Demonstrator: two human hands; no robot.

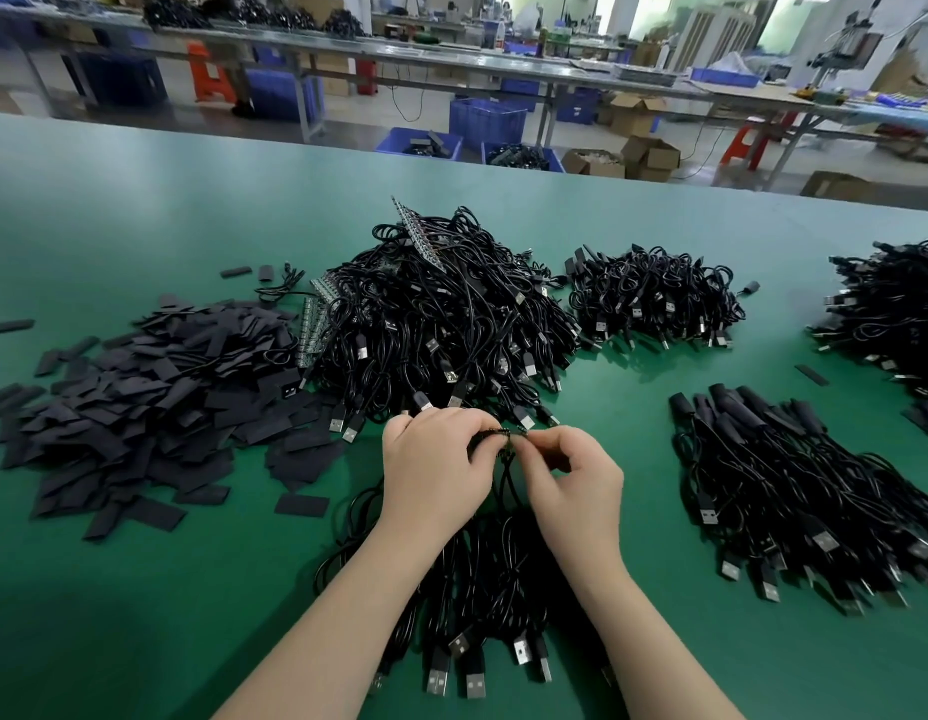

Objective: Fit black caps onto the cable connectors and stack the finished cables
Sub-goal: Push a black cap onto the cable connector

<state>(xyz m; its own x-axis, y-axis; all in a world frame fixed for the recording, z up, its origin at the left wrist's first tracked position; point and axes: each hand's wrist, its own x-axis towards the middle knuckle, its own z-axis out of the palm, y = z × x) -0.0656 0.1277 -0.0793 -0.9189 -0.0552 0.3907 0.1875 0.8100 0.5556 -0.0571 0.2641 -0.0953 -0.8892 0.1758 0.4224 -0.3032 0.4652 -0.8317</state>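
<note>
Both hands together, left hand [441, 459] & right hand [571, 475] pinching a small connector [508, 436] between fingertips; its cable [503, 491] drops onto a loose bunch below the connector; caps pile [139, 407] far left of it, uncapped heap [441, 314] just behind, finished stack [794, 491] to its right on green surface [139, 615]; risk, imo: part's tiny, could slip or cable snag on the heap
</note>
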